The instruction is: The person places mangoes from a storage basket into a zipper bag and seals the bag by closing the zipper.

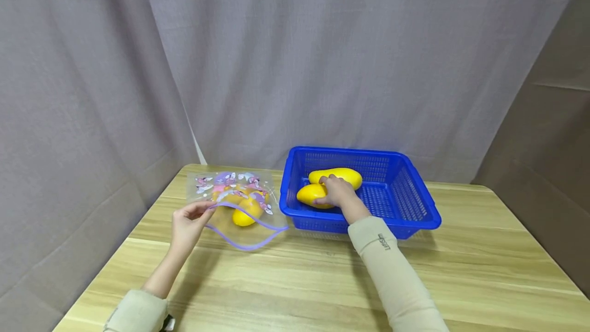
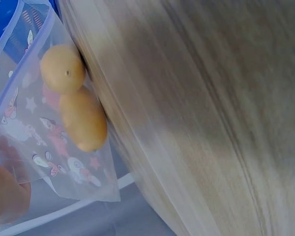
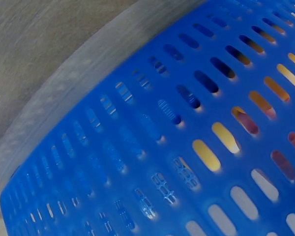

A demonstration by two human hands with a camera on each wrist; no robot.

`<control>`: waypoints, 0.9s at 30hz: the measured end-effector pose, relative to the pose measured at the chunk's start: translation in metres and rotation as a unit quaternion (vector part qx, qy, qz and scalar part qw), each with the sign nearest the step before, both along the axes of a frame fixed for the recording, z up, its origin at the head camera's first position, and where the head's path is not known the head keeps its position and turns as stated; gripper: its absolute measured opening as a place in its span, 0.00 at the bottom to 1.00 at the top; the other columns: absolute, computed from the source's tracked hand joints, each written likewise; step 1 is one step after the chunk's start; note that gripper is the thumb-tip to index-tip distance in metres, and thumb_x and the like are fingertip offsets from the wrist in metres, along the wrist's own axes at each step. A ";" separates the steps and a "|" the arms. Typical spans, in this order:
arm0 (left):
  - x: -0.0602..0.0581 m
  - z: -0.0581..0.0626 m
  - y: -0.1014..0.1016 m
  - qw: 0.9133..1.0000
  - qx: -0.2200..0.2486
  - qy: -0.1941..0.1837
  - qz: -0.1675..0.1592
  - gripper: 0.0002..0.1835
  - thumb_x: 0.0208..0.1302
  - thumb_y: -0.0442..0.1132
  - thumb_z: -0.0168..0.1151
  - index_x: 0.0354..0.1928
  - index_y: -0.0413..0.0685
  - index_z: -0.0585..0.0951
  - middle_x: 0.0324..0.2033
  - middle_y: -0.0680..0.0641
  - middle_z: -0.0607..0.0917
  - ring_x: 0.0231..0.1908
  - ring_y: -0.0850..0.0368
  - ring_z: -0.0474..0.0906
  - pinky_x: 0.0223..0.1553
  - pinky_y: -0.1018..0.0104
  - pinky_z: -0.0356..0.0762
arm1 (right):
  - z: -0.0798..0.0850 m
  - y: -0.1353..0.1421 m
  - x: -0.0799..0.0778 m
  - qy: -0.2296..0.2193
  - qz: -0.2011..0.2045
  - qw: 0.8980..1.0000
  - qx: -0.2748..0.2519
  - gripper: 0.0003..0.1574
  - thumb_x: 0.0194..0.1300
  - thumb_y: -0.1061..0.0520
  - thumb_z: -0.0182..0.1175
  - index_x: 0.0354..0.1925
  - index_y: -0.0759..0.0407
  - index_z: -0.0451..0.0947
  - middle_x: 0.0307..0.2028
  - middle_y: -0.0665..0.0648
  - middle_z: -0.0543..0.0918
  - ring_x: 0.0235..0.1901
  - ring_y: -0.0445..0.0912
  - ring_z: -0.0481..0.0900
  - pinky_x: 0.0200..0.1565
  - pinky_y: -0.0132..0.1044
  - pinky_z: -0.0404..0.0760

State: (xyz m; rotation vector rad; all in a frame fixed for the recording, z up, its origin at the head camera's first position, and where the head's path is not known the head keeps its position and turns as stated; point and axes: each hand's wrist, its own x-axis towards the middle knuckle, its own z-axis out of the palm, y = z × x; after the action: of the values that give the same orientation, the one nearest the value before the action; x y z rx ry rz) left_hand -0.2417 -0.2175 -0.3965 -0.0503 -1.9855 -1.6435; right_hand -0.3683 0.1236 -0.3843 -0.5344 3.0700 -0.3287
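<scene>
My left hand (image 1: pixel 186 224) pinches the purple zip edge of a clear printed zip bag (image 1: pixel 239 242), whose mouth gapes toward me. Yellow mangoes lie in the bag, one mango (image 1: pixel 246 215) close to the opening. In the left wrist view, two mangoes (image 2: pixel 83 120) show through the bag's wall, and fingers (image 2: pixel 10 191) hold its edge. My right hand (image 1: pixel 338 192) reaches into the blue basket (image 1: pixel 288 178) and grips a yellow mango (image 1: pixel 309 194) from above. Behind it lies a longer yellow mango (image 1: pixel 348 175). The right wrist view shows the slotted basket wall (image 3: pixel 137 128), with the hand hidden.
Bag and basket stand side by side on a wooden table (image 1: pixel 295 281), near its back edge. A grey curtain (image 1: pixel 322 65) hangs behind the table and along its left side. A brown cloth (image 1: pixel 548 168) hangs at the right.
</scene>
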 end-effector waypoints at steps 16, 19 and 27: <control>0.004 0.004 0.001 1.000 -0.014 0.018 -0.009 0.07 0.52 0.22 0.65 0.35 0.25 0.82 0.29 0.57 0.87 0.25 0.77 0.78 0.31 0.84 0.78 | 0.003 0.003 0.000 -0.108 0.009 0.994 -0.033 0.48 0.56 0.49 0.67 0.69 0.56 0.57 0.69 0.75 0.53 0.64 0.66 0.63 0.64 0.61 0.65; 0.004 0.004 0.000 1.000 -0.014 0.017 -0.012 0.07 0.52 0.22 0.65 0.35 0.25 0.82 0.28 0.66 0.84 0.25 0.77 0.78 0.31 0.85 0.78 | 0.003 0.003 0.001 -0.114 0.012 0.993 -0.028 0.48 0.57 0.48 0.66 0.70 0.55 0.56 0.68 0.73 0.58 0.64 0.64 0.63 0.65 0.60 0.64; 0.004 0.000 -0.001 1.000 -0.010 0.011 -0.015 0.08 0.53 0.22 0.64 0.36 0.24 0.81 0.27 0.69 0.83 0.25 0.76 0.78 0.30 0.84 0.78 | 0.001 0.006 0.007 -0.159 0.019 0.985 -0.060 0.50 0.59 0.49 0.64 0.72 0.56 0.50 0.67 0.66 0.63 0.65 0.60 0.62 0.68 0.57 0.60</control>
State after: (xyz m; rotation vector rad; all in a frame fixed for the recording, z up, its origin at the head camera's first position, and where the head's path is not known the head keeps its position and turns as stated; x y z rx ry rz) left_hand -0.2381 -0.2185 -0.3968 -0.1050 -1.9942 -1.6360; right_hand -0.3611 0.1298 -0.3831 -0.4878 2.7408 -0.5435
